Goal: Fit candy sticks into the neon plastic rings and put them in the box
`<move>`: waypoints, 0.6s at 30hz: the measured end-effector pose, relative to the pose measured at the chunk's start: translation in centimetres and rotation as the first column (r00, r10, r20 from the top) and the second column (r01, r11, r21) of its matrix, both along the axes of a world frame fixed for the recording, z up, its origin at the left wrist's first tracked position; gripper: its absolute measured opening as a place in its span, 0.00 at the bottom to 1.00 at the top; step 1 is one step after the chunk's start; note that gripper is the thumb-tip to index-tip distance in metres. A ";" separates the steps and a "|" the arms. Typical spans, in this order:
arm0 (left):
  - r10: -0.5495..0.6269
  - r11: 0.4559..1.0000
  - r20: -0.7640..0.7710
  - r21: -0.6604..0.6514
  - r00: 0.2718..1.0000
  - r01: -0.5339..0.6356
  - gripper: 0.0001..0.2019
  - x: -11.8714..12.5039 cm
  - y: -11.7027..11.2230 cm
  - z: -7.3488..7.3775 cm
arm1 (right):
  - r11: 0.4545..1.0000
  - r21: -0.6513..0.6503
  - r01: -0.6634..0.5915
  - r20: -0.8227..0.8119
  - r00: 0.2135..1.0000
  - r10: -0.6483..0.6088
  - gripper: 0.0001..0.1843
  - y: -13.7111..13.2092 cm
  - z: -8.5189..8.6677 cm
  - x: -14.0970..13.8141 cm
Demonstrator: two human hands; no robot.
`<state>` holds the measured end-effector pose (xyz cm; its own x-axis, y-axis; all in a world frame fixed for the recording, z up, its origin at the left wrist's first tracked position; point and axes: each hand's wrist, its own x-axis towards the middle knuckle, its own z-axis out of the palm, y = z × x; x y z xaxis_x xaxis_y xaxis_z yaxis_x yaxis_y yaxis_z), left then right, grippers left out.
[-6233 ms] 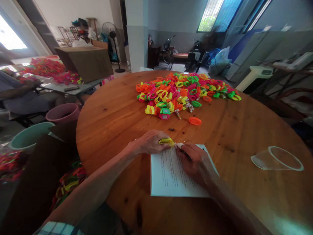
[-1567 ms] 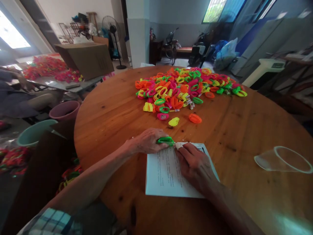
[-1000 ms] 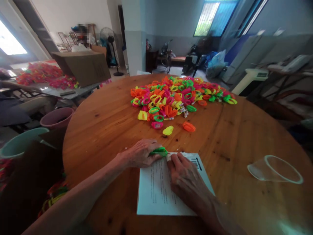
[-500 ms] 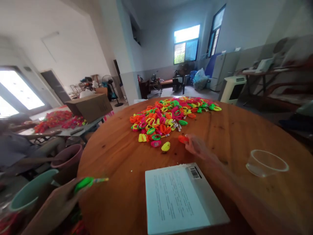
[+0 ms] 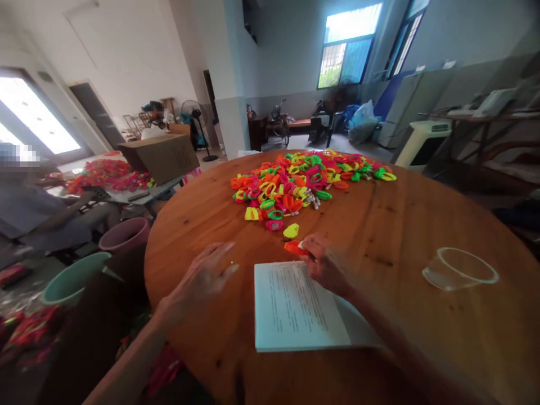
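My right hand (image 5: 327, 261) is closed on an orange band (image 5: 294, 247), a small soft-looking loop, just above the far edge of a white printed booklet (image 5: 291, 309). Fingers apart and nothing in them, my left hand (image 5: 205, 273) hovers over the wooden table to the left of the booklet. A yellow band (image 5: 291, 230) lies a little beyond the orange one, with a pink band (image 5: 274, 225) beside it. Behind them spreads a heap of neon bands (image 5: 304, 183) in pink, orange, green and yellow.
A clear plastic tub (image 5: 459, 270) stands on the round table (image 5: 405, 225) at right. Left of the table are a green bucket (image 5: 76, 275), a pink bucket (image 5: 124, 233) and a seated person (image 5: 46, 208). A cardboard box (image 5: 158, 157) and another colourful heap (image 5: 105, 177) occupy a farther table.
My left hand has let go of a green band and come up over the table from the left edge. My right hand has drawn the orange band nearer, towards the booklet.
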<state>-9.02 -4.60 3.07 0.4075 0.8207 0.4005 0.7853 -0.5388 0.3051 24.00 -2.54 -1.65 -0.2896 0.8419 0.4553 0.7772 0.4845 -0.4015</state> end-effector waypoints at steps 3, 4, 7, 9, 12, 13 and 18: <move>-0.238 0.959 0.017 -0.155 0.971 0.238 0.30 6.3 2.5 -0.4 | 1.000 -0.022 -0.008 0.207 0.978 0.012 0.14 -2.0 0.9 -1.7; -0.299 0.935 0.027 -0.194 0.954 0.298 0.31 7.8 3.1 -0.6 | 1.000 -0.017 -0.003 0.279 0.960 0.008 0.15 -2.6 1.2 -2.1; -0.433 0.867 0.053 -0.248 0.900 0.432 0.22 10.5 4.4 -1.4 | 0.999 0.018 -0.033 0.370 0.929 0.024 0.17 -3.7 2.0 -2.6; -0.466 0.845 0.093 -0.245 0.880 0.474 0.13 11.0 4.8 -2.0 | 0.995 -0.002 -0.101 0.283 0.954 0.098 0.14 -3.7 2.1 -2.4; -0.429 0.852 0.156 -0.257 0.890 0.456 0.10 11.0 4.8 -2.5 | 0.996 -0.001 -0.087 0.048 0.995 0.087 0.09 -0.9 1.7 -1.2; -0.414 0.856 0.163 -0.266 0.895 0.444 0.10 10.9 4.7 -2.5 | 1.000 0.005 -0.026 0.000 1.000 0.026 0.09 0.7 1.5 -0.8; -0.401 0.856 0.174 -0.279 0.900 0.435 0.10 10.2 4.3 -2.3 | 0.976 -0.025 0.216 -0.020 0.976 -0.216 0.16 10.9 0.4 0.2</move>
<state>1.16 -0.31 0.73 0.7089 0.6702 0.2197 0.4606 -0.6759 0.5753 24.18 8.38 -1.25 -0.0898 0.8938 0.4394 0.8533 0.2965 -0.4288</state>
